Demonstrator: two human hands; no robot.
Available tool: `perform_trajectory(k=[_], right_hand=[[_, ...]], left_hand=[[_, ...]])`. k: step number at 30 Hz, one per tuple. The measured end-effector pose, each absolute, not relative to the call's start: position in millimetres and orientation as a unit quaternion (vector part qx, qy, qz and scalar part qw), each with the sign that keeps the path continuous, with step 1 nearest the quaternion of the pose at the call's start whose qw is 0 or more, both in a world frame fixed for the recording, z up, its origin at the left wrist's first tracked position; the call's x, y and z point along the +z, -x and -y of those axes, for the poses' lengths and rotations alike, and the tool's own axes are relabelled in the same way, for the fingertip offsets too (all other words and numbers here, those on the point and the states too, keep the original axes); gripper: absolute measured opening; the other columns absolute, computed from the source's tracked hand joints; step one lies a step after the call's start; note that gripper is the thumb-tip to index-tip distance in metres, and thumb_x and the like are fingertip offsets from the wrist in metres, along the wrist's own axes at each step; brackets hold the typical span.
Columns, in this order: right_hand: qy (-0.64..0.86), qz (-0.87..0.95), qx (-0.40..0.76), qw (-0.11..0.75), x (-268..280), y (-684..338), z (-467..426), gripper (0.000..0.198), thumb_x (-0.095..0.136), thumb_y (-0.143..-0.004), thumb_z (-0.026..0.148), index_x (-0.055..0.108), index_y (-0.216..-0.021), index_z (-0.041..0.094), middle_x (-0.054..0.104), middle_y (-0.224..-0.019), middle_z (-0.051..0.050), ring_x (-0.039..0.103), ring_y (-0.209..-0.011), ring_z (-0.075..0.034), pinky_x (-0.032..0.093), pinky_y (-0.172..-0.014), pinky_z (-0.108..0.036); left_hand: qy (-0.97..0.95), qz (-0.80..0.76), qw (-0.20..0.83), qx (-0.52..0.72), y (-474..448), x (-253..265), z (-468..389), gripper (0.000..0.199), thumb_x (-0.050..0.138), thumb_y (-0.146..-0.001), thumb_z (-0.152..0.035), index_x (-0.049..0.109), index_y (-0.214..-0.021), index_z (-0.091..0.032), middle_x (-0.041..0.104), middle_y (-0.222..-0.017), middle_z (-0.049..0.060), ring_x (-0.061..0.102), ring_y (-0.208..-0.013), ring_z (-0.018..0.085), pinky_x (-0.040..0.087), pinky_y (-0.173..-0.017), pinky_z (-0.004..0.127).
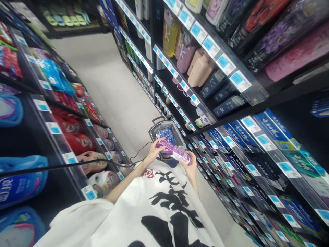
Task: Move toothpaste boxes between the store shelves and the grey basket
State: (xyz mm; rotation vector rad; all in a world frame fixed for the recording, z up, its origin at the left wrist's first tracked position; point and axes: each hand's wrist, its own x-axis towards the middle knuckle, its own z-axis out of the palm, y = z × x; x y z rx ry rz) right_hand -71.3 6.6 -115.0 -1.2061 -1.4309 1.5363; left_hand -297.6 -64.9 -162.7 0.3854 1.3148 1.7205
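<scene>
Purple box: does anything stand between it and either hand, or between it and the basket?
Nothing visible does: the left hand and right hand both hold the purple box directly, and no object shows between it and the basket.

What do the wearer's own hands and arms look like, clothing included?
Left hand and right hand are ungloved, forearms bare beyond a loose white top with bold black markings and a small red emblem. A black cable shows beside the left forearm.
</scene>
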Motion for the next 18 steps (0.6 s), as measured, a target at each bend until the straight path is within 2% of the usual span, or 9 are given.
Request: perform_trajectory(k=[2,4,6,8,11,15,18], right_hand=[[0.485,0.546,0.590,0.345,-115,70,-7,0.070,0.083,-0.068,0.043,0.055,-0.128,0.021,0.062,-0.131,-0.014,0.061,-0.117,-0.028,0.054,-0.092,-0.041],[0.513,0.528,0.596,0.321,-114,70,-8,0.062,0.074,-0.077,0.051,0.057,-0.129,0.022,0.066,-0.124,-0.012,0.066,-0.093,-0.022,0.055,-0.071,-0.034],[0.548,0.494,0.612,0.284,-113,70,-10,0.059,0.063,-0.083,0.059,0.061,-0.127,0.020,0.070,-0.107,-0.009,0.057,-0.060,-0.013,0.043,-0.050,-0.026],[0.582,0.442,0.637,0.246,-113,69,-12,0.067,0.052,-0.086,0.071,0.064,-0.123,0.017,0.069,-0.085,-0.006,0.040,-0.044,-0.008,0.027,-0.040,-0.023],[0.595,0.377,0.684,0.191,-115,66,-15,0.082,0.040,-0.084,0.083,0.064,-0.124,0.015,0.065,-0.072,-0.005,0.033,-0.041,-0.008,0.014,-0.040,-0.022],[0.592,0.371,0.699,0.150,-114,60,-11,0.082,0.038,-0.083,0.088,0.066,-0.121,0.020,0.065,-0.072,-0.005,0.039,-0.047,-0.011,0.021,-0.044,-0.022],[0.588,0.368,0.705,0.145,-111,58,-10,0.080,0.037,-0.084,0.087,0.068,-0.115,0.020,0.071,-0.085,-0.008,0.047,-0.053,-0.014,0.024,-0.047,-0.024]], left_hand=[[-0.172,-0.524,0.464,0.693,297,-163,66,0.053,0.084,-0.071,-0.031,0.067,-0.120,-0.021,0.064,-0.135,0.010,0.062,-0.121,0.028,0.052,-0.100,0.039],[-0.188,-0.514,0.469,0.693,297,-161,67,0.059,0.085,-0.070,-0.031,0.065,-0.125,-0.021,0.063,-0.136,0.010,0.063,-0.120,0.027,0.052,-0.101,0.039],[-0.205,-0.516,0.469,0.687,297,-159,67,0.064,0.087,-0.069,-0.031,0.063,-0.128,-0.021,0.064,-0.135,0.011,0.063,-0.120,0.027,0.052,-0.101,0.039],[-0.218,-0.535,0.470,0.667,297,-156,67,0.068,0.087,-0.069,-0.033,0.062,-0.131,-0.020,0.067,-0.130,0.011,0.065,-0.116,0.027,0.053,-0.100,0.039],[-0.234,-0.574,0.475,0.625,299,-151,68,0.064,0.085,-0.073,-0.039,0.063,-0.130,-0.019,0.072,-0.120,0.010,0.069,-0.106,0.025,0.054,-0.096,0.038],[-0.249,-0.608,0.468,0.591,300,-146,69,0.048,0.079,-0.078,-0.046,0.070,-0.116,-0.017,0.075,-0.111,0.010,0.070,-0.098,0.023,0.055,-0.089,0.034],[-0.238,-0.618,0.472,0.582,300,-146,68,0.045,0.073,-0.083,-0.052,0.072,-0.111,-0.017,0.076,-0.109,0.010,0.070,-0.097,0.023,0.054,-0.087,0.032]])
